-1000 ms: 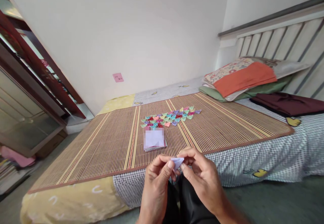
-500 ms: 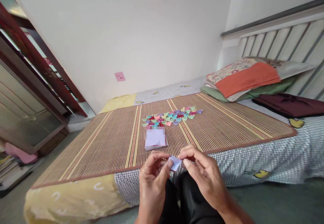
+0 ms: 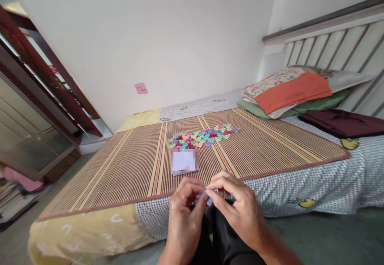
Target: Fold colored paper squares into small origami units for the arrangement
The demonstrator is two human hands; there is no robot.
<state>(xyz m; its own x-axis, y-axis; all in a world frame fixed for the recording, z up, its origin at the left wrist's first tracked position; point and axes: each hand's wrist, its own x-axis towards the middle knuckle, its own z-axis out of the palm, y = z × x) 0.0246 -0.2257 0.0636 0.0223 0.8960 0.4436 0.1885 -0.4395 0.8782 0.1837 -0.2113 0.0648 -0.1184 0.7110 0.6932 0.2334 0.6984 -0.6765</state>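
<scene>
No writing can be read with certainty. The pink card [image 3: 141, 88] on the wall [image 3: 186, 45] carries small dark marks, too small to make out, and the upper edge of the paper stack [image 3: 183, 162] is blurred into squares.

The left hand [image 3: 184, 217] has its thumb and forefinger closed on a small piece of lilac paper [image 3: 209, 202], the other fingers curled behind. The right hand [image 3: 240, 205] has its thumb and forefinger pinched together at the top of the same piece, its fingertips meeting those of the left; its other fingers are bent and partly hidden. The fingers cover much of the lilac paper, so its folds cannot be told. It is held in front of the near edge of the striped mat [image 3: 129, 169], above the person's dark-clothed knees [image 3: 228, 237].

The paper stack, with a pale lilac sheet on top, lies on the mat near the middle of that near edge. Just beyond it, small folded papers [image 3: 207, 137] in many colours form slanting rows that run toward the right. The mat lies on the bed [image 3: 300, 193]. Beyond the mat's right part are a pillow with an orange band [image 3: 294, 91] and a folded maroon cloth [image 3: 342, 123], near the slatted headboard [image 3: 333, 49].
</scene>
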